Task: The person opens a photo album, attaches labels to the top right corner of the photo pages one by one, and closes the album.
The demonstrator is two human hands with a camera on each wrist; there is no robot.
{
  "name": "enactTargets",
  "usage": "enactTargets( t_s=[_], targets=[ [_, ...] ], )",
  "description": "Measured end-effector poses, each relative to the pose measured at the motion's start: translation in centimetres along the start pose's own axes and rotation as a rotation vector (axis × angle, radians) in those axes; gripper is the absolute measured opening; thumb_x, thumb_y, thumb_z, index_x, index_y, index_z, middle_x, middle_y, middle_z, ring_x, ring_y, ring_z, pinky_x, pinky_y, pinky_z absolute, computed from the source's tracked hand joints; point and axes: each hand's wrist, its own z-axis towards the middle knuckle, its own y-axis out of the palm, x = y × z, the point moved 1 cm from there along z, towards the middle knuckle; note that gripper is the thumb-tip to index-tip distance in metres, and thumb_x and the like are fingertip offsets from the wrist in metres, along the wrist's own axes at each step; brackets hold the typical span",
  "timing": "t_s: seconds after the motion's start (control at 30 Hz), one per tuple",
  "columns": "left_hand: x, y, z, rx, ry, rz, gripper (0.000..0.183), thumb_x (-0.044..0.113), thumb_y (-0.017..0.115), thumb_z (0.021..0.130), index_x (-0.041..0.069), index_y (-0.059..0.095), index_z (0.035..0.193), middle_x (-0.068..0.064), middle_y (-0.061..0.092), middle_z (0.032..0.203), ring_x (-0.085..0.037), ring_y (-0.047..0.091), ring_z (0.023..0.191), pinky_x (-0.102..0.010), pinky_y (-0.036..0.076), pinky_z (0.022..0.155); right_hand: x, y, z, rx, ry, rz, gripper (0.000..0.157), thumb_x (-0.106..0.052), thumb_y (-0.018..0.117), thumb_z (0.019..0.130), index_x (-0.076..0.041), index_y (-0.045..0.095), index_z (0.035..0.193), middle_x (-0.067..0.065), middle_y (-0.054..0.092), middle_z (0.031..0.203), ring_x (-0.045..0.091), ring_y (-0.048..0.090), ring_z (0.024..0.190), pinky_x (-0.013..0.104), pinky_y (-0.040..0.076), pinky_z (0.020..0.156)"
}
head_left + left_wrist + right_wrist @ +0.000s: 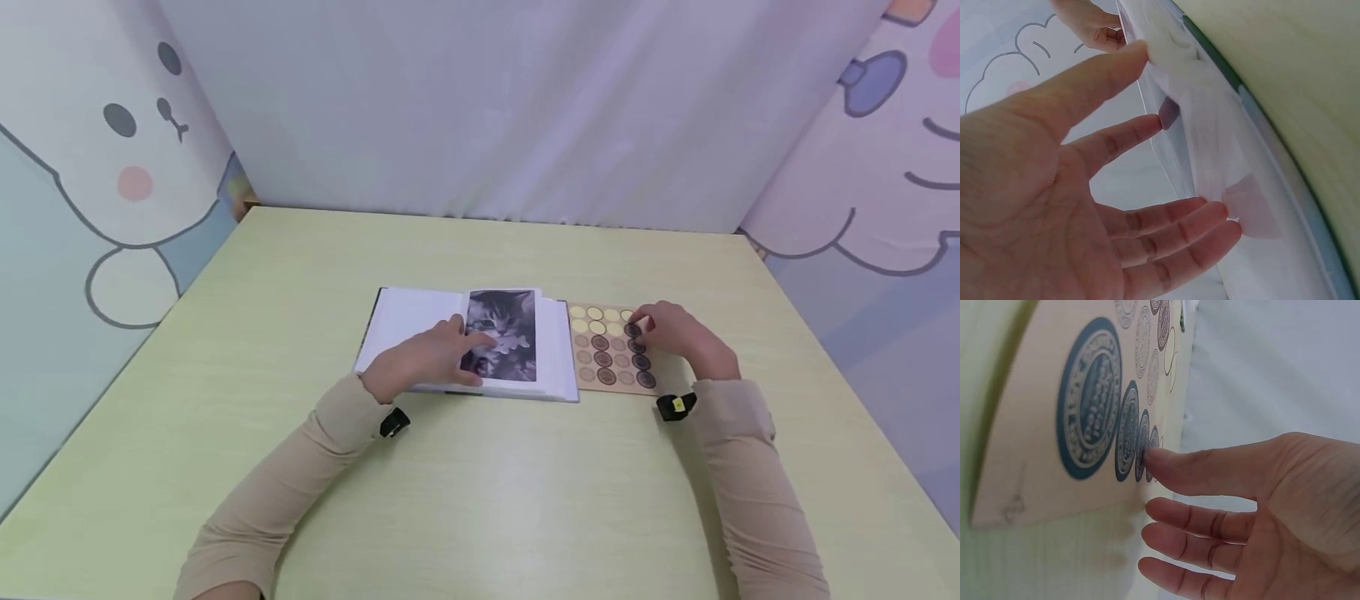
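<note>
An open photo album (557,358) lies on the table, its right page showing a black-and-white kitten picture (510,304). My left hand (427,354) reaches over it from the left, fingers spread, fingertips at the picture. In the left wrist view, the fingers of my left hand (1116,187) meet the clear, glossy page. Against the album's right edge is a tan sheet of round stickers (613,387), pale yellow, brown and black. My right hand (675,329) is at its upper right; in the right wrist view, the thumb (1163,464) touches a dark sticker and the index finger is hidden.
The pale wooden table (480,500) extends around the album and sheet. A light curtain (487,108) hangs behind its far edge. Cartoon-printed panels (135,250) stand at both sides. Each wrist carries a small black camera (677,407).
</note>
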Motion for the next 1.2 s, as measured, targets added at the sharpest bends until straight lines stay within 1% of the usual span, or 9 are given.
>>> enactTargets(
  t_s=[0.17, 0.47, 0.7, 0.9, 1.1, 1.2],
  targets=[
    [0.0, 0.0, 0.11, -0.008, -0.002, 0.002, 0.062, 0.042, 0.063, 0.086, 0.028, 0.037, 0.142, -0.014, 0.042, 0.112, -0.023, 0.043, 0.09, -0.035, 0.044, 0.073, 0.03, 0.02, -0.03, 0.006, -0.002, 0.005, 0.032, -0.003, 0.055, 0.087, 0.007, 0.055, 0.117, 0.021, 0.055, 0.095, 0.03, 0.05, 0.082, 0.04, 0.043, 0.071],
    [0.27, -0.4, -0.17, -0.012, -0.01, 0.002, 0.062, 0.04, 0.063, 0.087, 0.027, 0.038, 0.142, -0.016, 0.042, 0.114, -0.023, 0.043, 0.091, -0.035, 0.044, 0.074, -0.04, 0.01, 0.09, 0.021, -0.008, 0.012, 0.026, -0.003, 0.055, 0.087, 0.005, 0.057, 0.112, 0.021, 0.055, 0.095, 0.03, 0.05, 0.083, 0.041, 0.043, 0.072],
    [0.31, -0.34, -0.17, -0.014, -0.01, 0.012, 0.062, 0.041, 0.063, 0.087, 0.028, 0.037, 0.142, -0.016, 0.042, 0.115, -0.024, 0.044, 0.093, -0.036, 0.045, 0.076, 0.19, 0.15, 0.23, 0.03, -0.014, 0.02, 0.023, -0.004, 0.055, 0.087, 0.003, 0.058, 0.108, 0.021, 0.055, 0.095, 0.031, 0.051, 0.084, 0.041, 0.043, 0.073],
    [0.26, -0.15, -0.06, -0.008, -0.007, 0.021, 0.062, 0.041, 0.063, 0.087, 0.028, 0.037, 0.142, -0.016, 0.043, 0.114, -0.023, 0.044, 0.091, -0.035, 0.045, 0.074, 0.31, 0.19, 0.19, 0.031, -0.002, 0.029, 0.022, -0.003, 0.054, 0.088, 0.002, 0.057, 0.108, 0.022, 0.055, 0.097, 0.032, 0.051, 0.086, 0.043, 0.043, 0.074],
    [0.28, -0.23, -0.06, -0.013, -0.007, 0.017, 0.062, 0.041, 0.063, 0.087, 0.028, 0.037, 0.142, -0.016, 0.042, 0.115, -0.024, 0.044, 0.092, -0.036, 0.045, 0.075, 0.4, 0.18, 0.38, 0.03, -0.011, 0.029, 0.019, -0.005, 0.054, 0.087, 0.002, 0.057, 0.105, 0.02, 0.056, 0.093, 0.031, 0.051, 0.084, 0.041, 0.042, 0.072],
    [0.26, -0.24, -0.12, -0.011, -0.011, 0.012, 0.062, 0.041, 0.063, 0.087, 0.028, 0.038, 0.142, -0.016, 0.042, 0.116, -0.024, 0.044, 0.093, -0.036, 0.045, 0.076, 0.47, 0.24, 0.49, 0.032, -0.017, 0.038, 0.019, -0.005, 0.055, 0.088, 0.002, 0.056, 0.106, 0.019, 0.054, 0.091, 0.03, 0.05, 0.082, 0.039, 0.041, 0.071]
  ],
)
